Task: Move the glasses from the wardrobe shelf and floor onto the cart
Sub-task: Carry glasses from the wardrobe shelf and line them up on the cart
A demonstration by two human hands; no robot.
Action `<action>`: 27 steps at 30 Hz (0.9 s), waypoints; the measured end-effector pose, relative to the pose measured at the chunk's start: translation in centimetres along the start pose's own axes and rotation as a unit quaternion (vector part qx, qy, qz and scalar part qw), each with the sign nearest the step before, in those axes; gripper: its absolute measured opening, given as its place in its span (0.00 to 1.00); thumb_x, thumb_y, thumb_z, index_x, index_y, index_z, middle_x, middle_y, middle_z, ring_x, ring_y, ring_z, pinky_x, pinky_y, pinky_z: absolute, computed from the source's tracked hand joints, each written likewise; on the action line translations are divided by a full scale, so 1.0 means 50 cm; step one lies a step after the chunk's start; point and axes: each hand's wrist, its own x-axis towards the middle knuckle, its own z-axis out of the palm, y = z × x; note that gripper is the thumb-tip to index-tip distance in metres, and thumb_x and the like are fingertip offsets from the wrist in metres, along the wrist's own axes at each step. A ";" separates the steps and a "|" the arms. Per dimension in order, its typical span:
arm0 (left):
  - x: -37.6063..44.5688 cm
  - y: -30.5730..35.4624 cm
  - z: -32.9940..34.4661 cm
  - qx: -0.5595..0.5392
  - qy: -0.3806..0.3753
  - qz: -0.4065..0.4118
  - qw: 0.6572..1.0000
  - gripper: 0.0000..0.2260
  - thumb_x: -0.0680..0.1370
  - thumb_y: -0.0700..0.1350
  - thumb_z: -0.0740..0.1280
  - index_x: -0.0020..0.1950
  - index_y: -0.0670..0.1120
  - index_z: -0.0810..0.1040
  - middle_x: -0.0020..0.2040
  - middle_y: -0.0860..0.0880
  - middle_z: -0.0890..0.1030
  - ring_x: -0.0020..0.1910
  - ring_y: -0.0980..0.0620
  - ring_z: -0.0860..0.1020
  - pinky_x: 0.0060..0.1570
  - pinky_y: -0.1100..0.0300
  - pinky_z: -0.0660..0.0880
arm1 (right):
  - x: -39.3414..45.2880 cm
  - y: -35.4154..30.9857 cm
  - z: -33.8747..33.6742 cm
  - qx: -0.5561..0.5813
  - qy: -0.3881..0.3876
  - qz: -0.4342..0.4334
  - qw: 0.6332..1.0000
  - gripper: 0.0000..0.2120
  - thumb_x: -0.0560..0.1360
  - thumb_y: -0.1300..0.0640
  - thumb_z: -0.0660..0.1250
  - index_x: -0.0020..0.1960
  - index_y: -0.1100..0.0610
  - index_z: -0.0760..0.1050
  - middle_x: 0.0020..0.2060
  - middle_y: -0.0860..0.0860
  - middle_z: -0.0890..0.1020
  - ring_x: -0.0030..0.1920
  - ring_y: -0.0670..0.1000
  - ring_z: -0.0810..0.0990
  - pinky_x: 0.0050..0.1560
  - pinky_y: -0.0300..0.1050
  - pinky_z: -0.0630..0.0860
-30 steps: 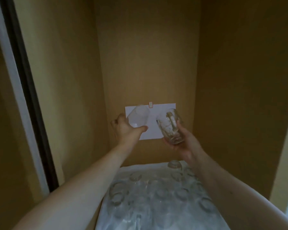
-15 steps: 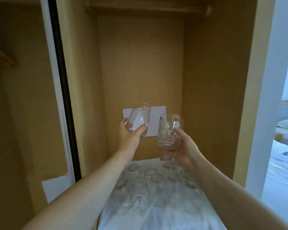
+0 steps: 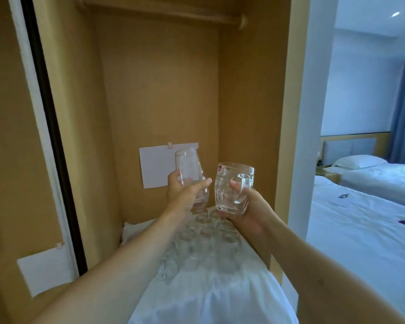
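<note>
- Left hand [image 3: 185, 195] up at chest height inside the wardrobe [image 3: 159, 90]; its grip is wrapped round a smooth tapered glass [image 3: 189, 174], thumb across the front, glass leaning a little toward 11 o'clock.
- Right hand [image 3: 246, 206] alongside at 3 o'clock of the left; its grip is closed on a dimpled glass mug [image 3: 233, 187], thumb on the near wall, fingers under and behind. Mug sits close to upright.
- The two glasses are just beside each other, a narrow gap between; I cannot say they touch.
- Below both hands, toward 6 o'clock, a cluster of clear glasses [image 3: 201, 244] stands on a white cloth [image 3: 211, 300] spread over a low surface. Whether that surface is the cart or a shelf I cannot tell.
- White paper sheet [image 3: 154, 167] pinned on the back panel behind the glasses; a second paper [image 3: 45, 270] low at 8 o'clock.
- Beds [image 3: 365, 220] in the room at 3 o'clock.
- My read of the step: both glasses are lifted and in carry, set-down to come.
- To do it well: keep the hands apart so glass does not knock glass; keep both upright; lower one at a time into an open spot at the cluster's edge, base flat on the cloth before loosening the fingers.
- Risk: cloth is soft and wrinkled, so a base set on a fold may tip into its neighbours.
</note>
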 end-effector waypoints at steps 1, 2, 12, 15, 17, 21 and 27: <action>-0.009 0.001 0.022 -0.004 -0.001 0.002 1.000 0.31 0.66 0.51 0.82 0.64 0.54 0.71 0.54 0.52 0.82 0.46 0.55 0.84 0.35 0.65 0.79 | -0.015 -0.010 -0.014 -0.003 -0.009 -0.008 1.000 0.30 0.75 0.57 0.74 0.73 0.63 0.70 0.68 0.67 0.75 0.68 0.70 0.74 0.68 0.71 0.69; -0.015 0.001 0.042 -0.004 -0.006 0.004 1.000 0.28 0.67 0.53 0.81 0.61 0.54 0.72 0.53 0.53 0.83 0.46 0.57 0.84 0.35 0.65 0.78 | -0.029 -0.020 -0.025 -0.006 -0.011 -0.014 1.000 0.29 0.75 0.58 0.74 0.73 0.64 0.70 0.65 0.67 0.77 0.64 0.69 0.77 0.64 0.69 0.74; -0.118 -0.001 0.322 -0.044 -0.117 0.004 0.992 0.29 0.70 0.57 0.78 0.66 0.55 0.70 0.56 0.53 0.82 0.47 0.57 0.84 0.37 0.64 0.79 | -0.182 -0.168 -0.248 -0.142 0.079 -0.057 0.985 0.24 0.72 0.54 0.75 0.64 0.64 0.76 0.52 0.62 0.81 0.49 0.60 0.83 0.54 0.59 0.79; -0.155 -0.009 0.424 -0.036 -0.150 -0.016 0.988 0.42 0.64 0.62 0.77 0.73 0.52 0.65 0.62 0.51 0.78 0.58 0.50 0.80 0.52 0.53 0.78 | -0.237 -0.221 -0.331 -0.147 0.105 -0.067 0.981 0.25 0.69 0.53 0.77 0.62 0.62 0.79 0.52 0.62 0.82 0.52 0.62 0.82 0.60 0.66 0.77; -0.177 -0.018 0.482 -0.026 -0.165 -0.024 0.986 0.45 0.63 0.64 0.77 0.74 0.51 0.64 0.63 0.50 0.78 0.60 0.48 0.79 0.55 0.49 0.79 | -0.274 -0.249 -0.379 -0.128 0.131 -0.074 0.980 0.17 0.68 0.55 0.77 0.55 0.58 0.83 0.49 0.60 0.83 0.48 0.60 0.84 0.58 0.66 0.79; -0.232 -0.038 0.615 -0.025 -0.203 -0.039 0.978 0.37 0.63 0.64 0.77 0.67 0.56 0.67 0.61 0.50 0.79 0.57 0.49 0.81 0.41 0.60 0.76 | -0.366 -0.305 -0.484 -0.109 0.183 -0.090 0.973 0.11 0.72 0.61 0.73 0.54 0.57 0.83 0.52 0.60 0.83 0.50 0.60 0.84 0.58 0.67 0.78; -0.320 -0.059 0.801 -0.031 -0.264 -0.057 0.962 0.36 0.62 0.64 0.75 0.67 0.56 0.67 0.62 0.49 0.78 0.57 0.48 0.80 0.39 0.63 0.74 | -0.499 -0.377 -0.612 -0.121 0.221 -0.118 0.961 0.38 0.42 0.43 0.88 0.50 0.54 0.85 0.44 0.53 0.87 0.43 0.55 0.86 0.47 0.59 0.84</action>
